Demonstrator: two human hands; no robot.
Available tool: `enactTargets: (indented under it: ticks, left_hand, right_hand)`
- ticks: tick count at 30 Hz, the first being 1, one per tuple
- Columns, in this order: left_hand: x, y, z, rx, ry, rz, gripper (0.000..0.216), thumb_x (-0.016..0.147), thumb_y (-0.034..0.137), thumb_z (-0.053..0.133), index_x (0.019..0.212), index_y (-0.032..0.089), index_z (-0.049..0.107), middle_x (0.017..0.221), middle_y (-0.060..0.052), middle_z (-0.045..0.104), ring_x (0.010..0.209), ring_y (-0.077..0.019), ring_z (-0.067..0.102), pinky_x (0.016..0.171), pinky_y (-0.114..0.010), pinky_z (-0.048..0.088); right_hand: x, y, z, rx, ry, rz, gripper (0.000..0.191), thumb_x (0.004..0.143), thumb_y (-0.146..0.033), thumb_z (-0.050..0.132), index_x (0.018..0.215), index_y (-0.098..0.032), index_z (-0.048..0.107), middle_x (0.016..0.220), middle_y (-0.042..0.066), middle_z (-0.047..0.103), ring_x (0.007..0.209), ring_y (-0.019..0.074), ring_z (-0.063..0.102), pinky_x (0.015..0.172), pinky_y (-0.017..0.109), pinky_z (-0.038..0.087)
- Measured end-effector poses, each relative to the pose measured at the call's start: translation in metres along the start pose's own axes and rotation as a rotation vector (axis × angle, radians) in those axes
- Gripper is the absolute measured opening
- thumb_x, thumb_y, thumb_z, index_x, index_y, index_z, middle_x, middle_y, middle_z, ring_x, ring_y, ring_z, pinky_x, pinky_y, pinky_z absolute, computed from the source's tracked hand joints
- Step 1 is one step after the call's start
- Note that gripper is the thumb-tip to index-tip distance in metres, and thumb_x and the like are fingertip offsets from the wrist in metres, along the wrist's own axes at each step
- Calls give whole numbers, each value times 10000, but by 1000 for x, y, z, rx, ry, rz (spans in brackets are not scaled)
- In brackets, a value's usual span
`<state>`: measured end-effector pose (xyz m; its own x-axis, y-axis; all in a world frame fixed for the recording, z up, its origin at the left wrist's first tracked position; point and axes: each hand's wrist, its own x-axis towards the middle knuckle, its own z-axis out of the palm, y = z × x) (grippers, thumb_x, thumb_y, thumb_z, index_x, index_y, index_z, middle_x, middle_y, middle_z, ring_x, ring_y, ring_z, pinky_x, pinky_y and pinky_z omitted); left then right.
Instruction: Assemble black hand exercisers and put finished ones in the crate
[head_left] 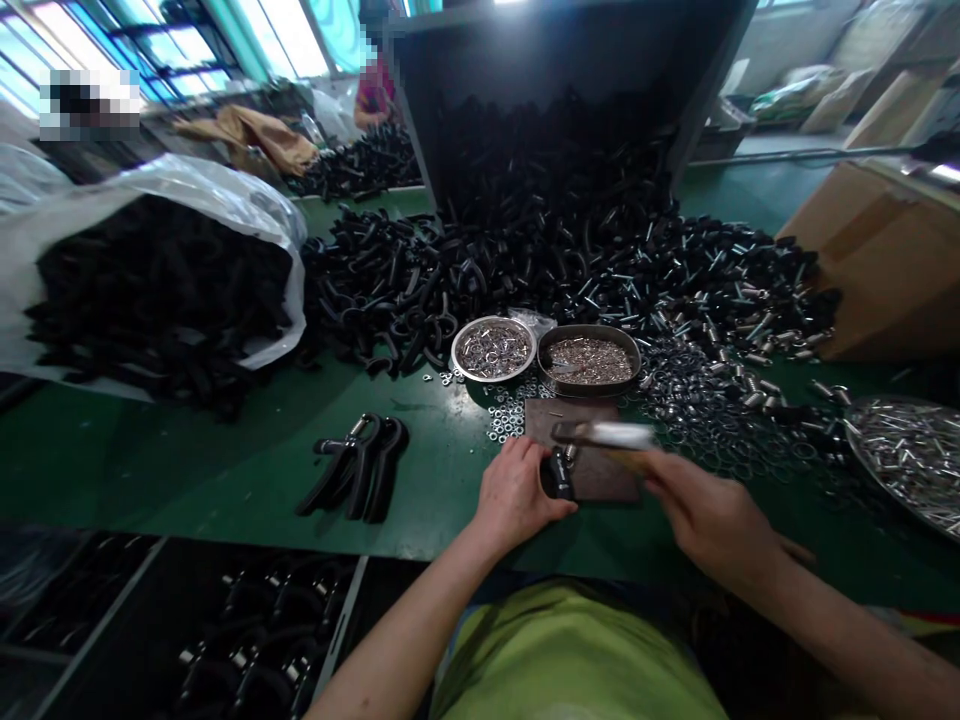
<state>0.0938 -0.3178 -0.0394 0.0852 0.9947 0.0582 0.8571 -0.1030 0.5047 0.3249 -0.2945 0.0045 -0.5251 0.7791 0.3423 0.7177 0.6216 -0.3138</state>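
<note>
My left hand [516, 492] is closed around a black hand-grip part [559, 476] that stands on a small brown metal block [592, 470]. My right hand [709, 515] is closed on the wooden handle of a hammer [604, 434], whose head is blurred by motion just above the part. Two finished black hand grippers [360, 465] lie on the green table [225, 470] to the left of my left hand.
A round dish of small rings [493, 348] and an oval dish of pins [589, 359] stand behind the block. Black handles [465, 270] lie heaped behind them, springs [750, 340] and washers spread right. A plastic sack [150, 270] lies at left, a cardboard box [885, 250] right.
</note>
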Motion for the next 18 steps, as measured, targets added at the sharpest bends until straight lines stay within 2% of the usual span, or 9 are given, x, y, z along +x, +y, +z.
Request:
enactTargets:
  ticks: [3, 5, 8, 10, 12, 14, 16, 18]
  left_hand:
    - [0, 2, -1, -17, -4, -5, 592, 512, 439, 810, 991, 196, 561, 1040, -55, 564, 995, -248, 504, 827, -376, 452]
    - [-1, 2, -1, -42, 5, -26, 587, 505, 436, 814, 977, 195, 563, 1036, -58, 564, 992, -252, 512, 824, -378, 450]
    - [-3, 2, -2, -157, 69, -128, 587, 521, 462, 804, 977, 191, 554, 1015, -55, 571, 981, -248, 527, 826, -377, 446]
    - [-4, 5, -3, -295, 132, -244, 609, 535, 498, 790, 1000, 195, 538, 1004, -49, 581, 956, -237, 543, 821, -372, 446]
    - [-5, 14, -4, -448, 177, -348, 634, 539, 518, 782, 1026, 203, 524, 1002, -46, 594, 930, -228, 559, 812, -366, 450]
    - [-6, 27, -3, -585, 196, -401, 655, 538, 495, 792, 1056, 207, 511, 1021, -53, 603, 932, -227, 566, 814, -362, 455]
    - [-7, 41, -2, -671, 173, -358, 617, 577, 421, 791, 1081, 201, 511, 1048, -68, 604, 955, -229, 567, 824, -360, 462]
    - [-3, 47, -4, -684, 93, -216, 553, 629, 338, 765, 1106, 191, 529, 1075, -84, 602, 976, -231, 567, 832, -360, 470]
  right_hand:
    - [-9, 17, 16, -116, -183, -5, 407, 925, -268, 368, 1321, -285, 456, 1006, 20, 696, 727, 160, 666, 587, 267, 513]
    - [-18, 36, 21, -258, -153, 25, 428, 931, -292, 364, 1355, -285, 426, 949, 26, 690, 687, 161, 645, 536, 261, 473]
    - [-29, 66, 21, -492, -39, 58, 423, 917, -334, 377, 1320, -275, 492, 772, 40, 649, 581, 175, 578, 466, 273, 385]
    - [-30, 78, 23, -541, 4, 62, 414, 909, -365, 366, 1252, -246, 564, 777, 74, 635, 647, 221, 582, 517, 310, 411]
    - [-22, 73, 27, -420, 52, 69, 432, 905, -398, 357, 1213, -192, 580, 909, 122, 643, 820, 284, 598, 654, 387, 469]
    - [-8, 50, 34, -131, 68, 86, 459, 911, -401, 353, 1281, -169, 493, 1028, 134, 639, 922, 279, 605, 757, 410, 492]
    - [9, 20, 40, 168, 22, 105, 463, 917, -379, 356, 1339, -195, 398, 1049, 100, 657, 895, 221, 640, 754, 351, 521]
    - [25, -3, 43, 285, 8, 139, 377, 912, -365, 374, 1246, -226, 478, 1038, 73, 679, 887, 202, 659, 744, 318, 533]
